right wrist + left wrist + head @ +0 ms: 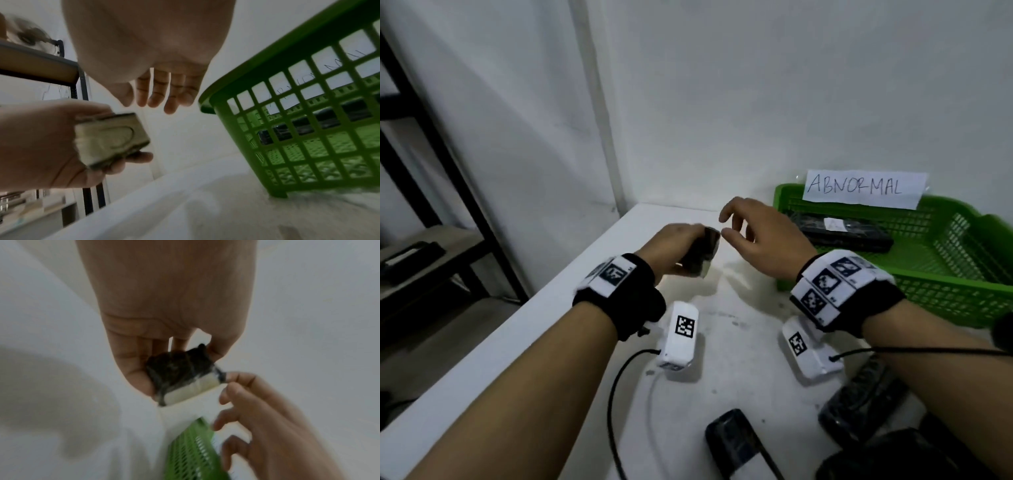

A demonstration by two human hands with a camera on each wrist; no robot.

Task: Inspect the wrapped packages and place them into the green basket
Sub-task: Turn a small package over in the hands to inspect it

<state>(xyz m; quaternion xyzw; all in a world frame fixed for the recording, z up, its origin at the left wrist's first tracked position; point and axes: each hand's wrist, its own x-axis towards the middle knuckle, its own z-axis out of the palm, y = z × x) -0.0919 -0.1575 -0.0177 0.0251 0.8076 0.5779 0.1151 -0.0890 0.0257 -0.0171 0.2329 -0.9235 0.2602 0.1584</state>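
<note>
My left hand (681, 246) grips a small dark wrapped package (703, 255) above the white table (558, 329); the left wrist view shows the same package (180, 376) with a pale end, and the right wrist view shows that package (112, 138) held in curled fingers. My right hand (750, 233) hovers just to its right with loosely spread fingers (156, 95), holding nothing. The green basket (945, 294) stands at the right with one dark package (842, 236) inside. Several more dark packages (736, 445) lie at the front.
A paper sign reading ABNORMAL (863, 188) is fixed on the basket's far rim. A black-framed shelf (424, 212) stands left of the table. White walls close off the back. Cables (619, 394) trail from both wrist units across the table.
</note>
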